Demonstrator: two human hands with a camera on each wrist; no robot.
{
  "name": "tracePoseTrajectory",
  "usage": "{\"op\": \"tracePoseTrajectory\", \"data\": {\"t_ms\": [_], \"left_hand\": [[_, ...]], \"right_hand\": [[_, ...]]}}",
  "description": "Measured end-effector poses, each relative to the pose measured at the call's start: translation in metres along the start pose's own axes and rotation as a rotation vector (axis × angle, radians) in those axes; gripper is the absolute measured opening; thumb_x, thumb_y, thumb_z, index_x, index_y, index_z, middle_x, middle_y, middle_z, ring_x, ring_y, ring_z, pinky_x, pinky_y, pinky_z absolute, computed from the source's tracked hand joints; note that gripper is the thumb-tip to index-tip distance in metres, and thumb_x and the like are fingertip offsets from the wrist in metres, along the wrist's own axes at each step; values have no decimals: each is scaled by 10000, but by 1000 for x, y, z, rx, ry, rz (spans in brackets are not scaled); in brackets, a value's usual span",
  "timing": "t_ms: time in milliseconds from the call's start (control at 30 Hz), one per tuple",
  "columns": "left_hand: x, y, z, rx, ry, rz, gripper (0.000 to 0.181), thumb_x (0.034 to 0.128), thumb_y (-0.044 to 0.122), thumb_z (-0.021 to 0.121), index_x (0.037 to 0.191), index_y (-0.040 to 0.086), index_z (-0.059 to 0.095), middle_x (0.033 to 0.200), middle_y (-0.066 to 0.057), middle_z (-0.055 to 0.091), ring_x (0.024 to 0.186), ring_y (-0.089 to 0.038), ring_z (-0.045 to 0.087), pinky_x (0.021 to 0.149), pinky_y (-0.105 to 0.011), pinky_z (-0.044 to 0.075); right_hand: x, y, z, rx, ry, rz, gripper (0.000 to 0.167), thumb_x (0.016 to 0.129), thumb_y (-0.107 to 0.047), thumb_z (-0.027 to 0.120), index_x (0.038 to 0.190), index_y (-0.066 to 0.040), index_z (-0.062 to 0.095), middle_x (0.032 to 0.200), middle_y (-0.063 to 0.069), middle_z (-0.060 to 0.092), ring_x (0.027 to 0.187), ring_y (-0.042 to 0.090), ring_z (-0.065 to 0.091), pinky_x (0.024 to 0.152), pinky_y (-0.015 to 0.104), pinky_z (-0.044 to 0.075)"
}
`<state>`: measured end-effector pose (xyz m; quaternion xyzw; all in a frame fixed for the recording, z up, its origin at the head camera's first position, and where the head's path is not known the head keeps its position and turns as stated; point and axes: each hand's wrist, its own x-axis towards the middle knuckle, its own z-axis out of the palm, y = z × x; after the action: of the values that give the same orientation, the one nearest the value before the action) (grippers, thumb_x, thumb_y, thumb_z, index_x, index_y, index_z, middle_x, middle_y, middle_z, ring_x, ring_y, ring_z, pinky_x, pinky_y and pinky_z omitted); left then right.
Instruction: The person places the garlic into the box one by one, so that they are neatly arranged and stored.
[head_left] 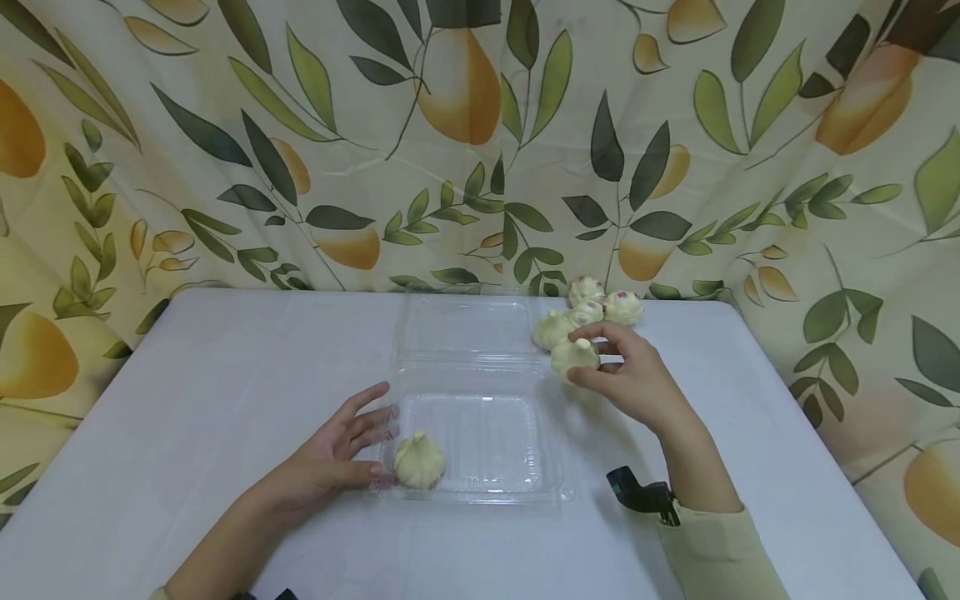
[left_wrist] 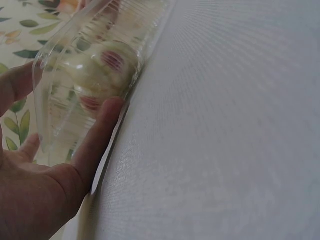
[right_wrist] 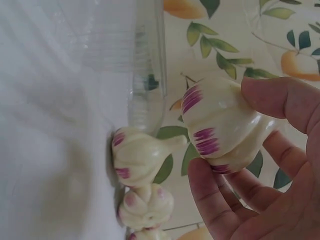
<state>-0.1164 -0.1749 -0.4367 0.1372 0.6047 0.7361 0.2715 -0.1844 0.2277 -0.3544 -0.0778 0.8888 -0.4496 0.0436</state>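
A garlic bulb [right_wrist: 220, 125], pale with purple streaks, is pinched between the thumb and fingers of my right hand [head_left: 633, 375]. It is held up near the container's right side, in front of a cluster of other garlic bulbs [head_left: 551, 328]. My left hand [head_left: 337, 450] rests against the left edge of a clear plastic clamshell container [head_left: 487, 492], its fingers spread and fairly straight. In the left wrist view, the thumb [left_wrist: 102, 125] touches the container's lower edge. Another garlic bulb [head_left: 420, 461] sits in the container's front left corner.
The container's lid [head_left: 468, 329] lies folded back on the white table [head_left: 247, 358]. Several bulbs stand beside it at the table's far edge. Behind hangs a curtain [head_left: 465, 208] printed with leaves and fruit. A black wrist device [head_left: 641, 493] sits by the right sleeve.
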Motion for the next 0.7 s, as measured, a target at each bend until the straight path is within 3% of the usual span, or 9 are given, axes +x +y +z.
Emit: {"op": "tracePoseTrajectory", "data": {"t_ms": [433,700], "left_hand": [[-1,-1,0,11,4,14,983,869,-34,695,1604,222,95,1636,-206,122,1476,-412,170,970,-482,516],[1,-1,0,21,2,20,984,865,-39,690,1604,222,96,1633,-207,131,1459,-378,207,955,-464,523]], "right_hand": [[5,-21,0,6,-24,-90,395,845,-179,794,1209,-193,640,1366,15,549,1105,269,579,856,345,558],[4,-32,3,81,-78,-101,408,843,-133,794,1219,-173,643,1370,12,565,1134,279,585,879,340,553]]}}
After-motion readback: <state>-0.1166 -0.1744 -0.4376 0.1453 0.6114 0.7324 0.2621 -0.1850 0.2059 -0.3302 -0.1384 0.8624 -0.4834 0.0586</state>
